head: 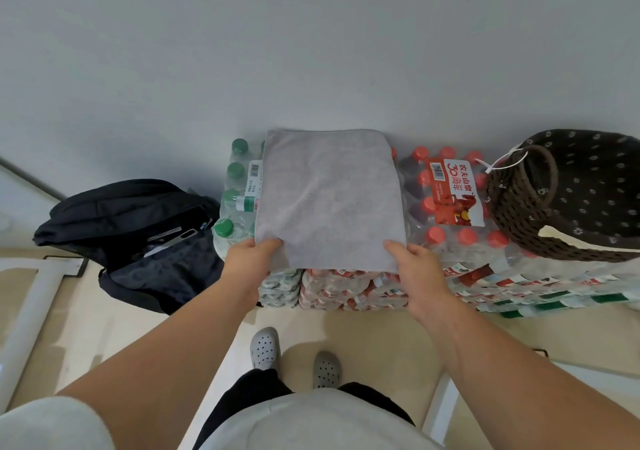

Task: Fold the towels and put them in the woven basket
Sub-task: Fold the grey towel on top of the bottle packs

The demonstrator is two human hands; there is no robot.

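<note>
**Left hand [251, 255] and right hand [414, 266] pinch grey towel [329, 200]**

Each grips a near corner, thumb on top. The towel lies flat on stacked packs of bottled water [450, 214]. The woven basket [519, 214] stands on the same packs to the right, apart from the towel.

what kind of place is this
Likely a storage corner of a home or office: the grey towel lies on stacked shrink-wrapped packs of bottled water against a bare wall, with a black backpack on the floor and the woven basket atop the packs.

Water-bottle packs [450, 214] bear the grey towel [329, 200] and woven basket [516, 214].
</note>
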